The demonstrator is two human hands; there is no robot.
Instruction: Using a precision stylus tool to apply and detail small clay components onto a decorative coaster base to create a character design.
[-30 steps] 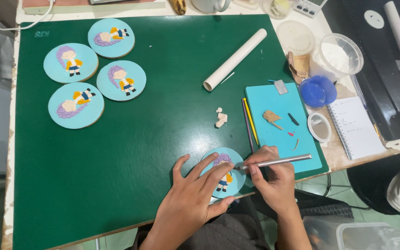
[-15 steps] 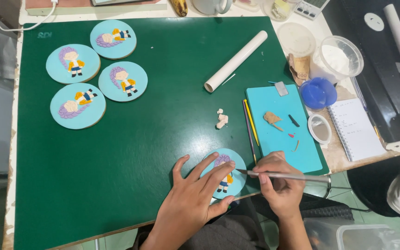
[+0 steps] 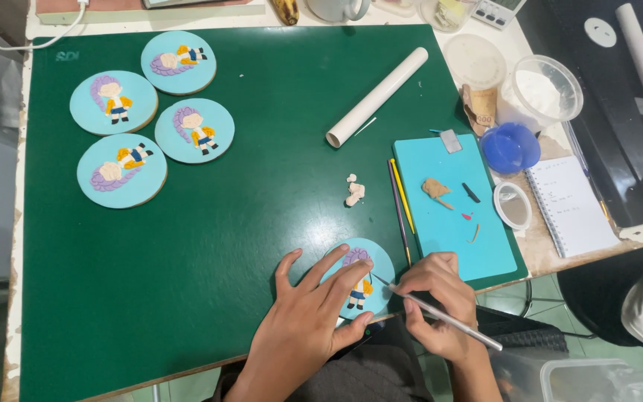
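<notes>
Since the frame half a second earlier, the metal tool (image 3: 440, 316) had swung so that its handle slanted down toward the near right, while both hands stayed at the same round plaque.

That blue disc (image 3: 362, 277), bearing a small clay figure with purple hair, lay at the near edge of the green cutting mat (image 3: 225, 246), right of its middle. The left hand (image 3: 308, 327) lay flat on it, fingers spread and pressing on its left half, grasping nothing. The right hand (image 3: 434, 305) was closed around the thin tool in a pen-like grip, the tip touching the disc's right edge beside the figure.

Just right of the disc lay a smaller turquoise mat (image 3: 452, 223) at the green mat's right edge, carrying scraps of clay, with two thin sticks (image 3: 402, 201) along its left side. A beige clay lump (image 3: 353, 192) sat on the green mat near those sticks. A white roller (image 3: 377, 97) lay diagonally toward the far right corner. Four finished discs (image 3: 150, 115) were clustered at the far left corner. Beyond the mat's right edge stood a blue bowl (image 3: 511, 147), a clear tub (image 3: 543, 91) and a notepad (image 3: 571, 205).
</notes>
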